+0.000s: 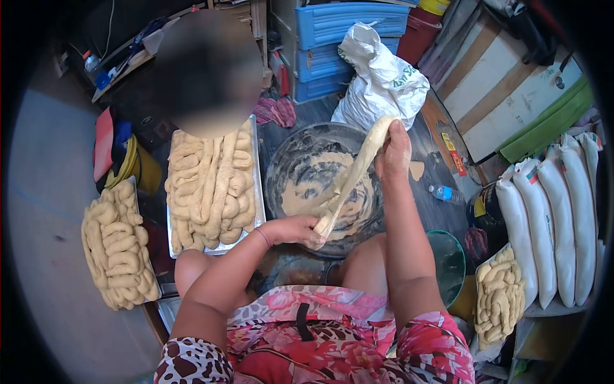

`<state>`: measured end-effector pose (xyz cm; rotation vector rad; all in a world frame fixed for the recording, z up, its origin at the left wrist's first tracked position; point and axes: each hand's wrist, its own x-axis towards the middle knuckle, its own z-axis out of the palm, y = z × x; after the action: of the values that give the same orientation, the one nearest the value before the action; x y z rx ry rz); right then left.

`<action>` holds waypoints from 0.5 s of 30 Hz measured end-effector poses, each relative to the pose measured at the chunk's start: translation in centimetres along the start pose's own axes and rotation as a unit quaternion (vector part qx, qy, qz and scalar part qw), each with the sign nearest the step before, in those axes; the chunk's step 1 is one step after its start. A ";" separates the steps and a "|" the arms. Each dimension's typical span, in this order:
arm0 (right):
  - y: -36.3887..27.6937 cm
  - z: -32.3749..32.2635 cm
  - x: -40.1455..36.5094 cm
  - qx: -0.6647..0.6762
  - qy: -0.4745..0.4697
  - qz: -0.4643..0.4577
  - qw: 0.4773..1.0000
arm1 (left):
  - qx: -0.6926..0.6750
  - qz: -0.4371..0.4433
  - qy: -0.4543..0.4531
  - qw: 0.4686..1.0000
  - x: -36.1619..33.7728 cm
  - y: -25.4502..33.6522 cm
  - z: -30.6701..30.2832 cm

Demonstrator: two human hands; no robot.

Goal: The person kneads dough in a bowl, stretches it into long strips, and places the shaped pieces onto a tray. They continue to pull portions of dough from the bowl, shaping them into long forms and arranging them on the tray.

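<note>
Pink floral clothing (pixel 307 345) is filling the bottom of the view, with both bare arms reaching forward from it. The left hand (pixel 291 230) is gripping the lower end of a long dough strand (pixel 355 169), fingers wrapped around it; the right hand (pixel 393 153), raised higher and further forward, is pinching the upper end. The strand is hanging stretched between the two hands, above a metal basin (pixel 288 153) smeared with dough. Just to the left of the left hand, a tray (pixel 257 160) is sitting piled with looped dough pieces; further left a second heap (pixel 118 249) is lying, and a third heap (pixel 499 301) is resting to the right of the right elbow. Beyond the right hand a white bag (pixel 384 77) is leaning against blue drawers (pixel 345 25).

The stretch is probably going best with an even pull from both ends, staying over the basin so that anything tearing off is falling into it.

Another person (pixel 204 70) beyond the tray is blurred. Dark rounding is cutting off every corner, the strand's lower tip is hiding inside the left fist, and the basin's near rim is disappearing behind the knees.
</note>
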<state>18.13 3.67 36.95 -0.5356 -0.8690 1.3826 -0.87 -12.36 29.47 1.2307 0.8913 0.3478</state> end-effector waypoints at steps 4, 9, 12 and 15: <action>0.6 -0.3 0.4 0.009 0.001 0.014 1.000 | -0.039 0.026 0.133 0.990 -0.8 1.1 1.1; 1.3 -2.8 2.6 -0.015 0.089 0.002 0.996 | 0.121 -0.060 0.179 0.975 -1.6 -0.5 -0.3; 0.5 -5.6 4.5 0.021 0.228 -0.005 0.973 | 0.285 -0.128 0.126 0.942 -3.8 0.4 -0.5; 0.1 -9.8 5.8 0.079 0.311 -0.012 0.947 | 0.352 -0.137 0.088 0.922 -6.0 -0.8 -0.2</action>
<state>25.57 10.87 32.23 -0.7763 -0.2484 1.1442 -4.94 -16.54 31.12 1.7158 1.3971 -0.1115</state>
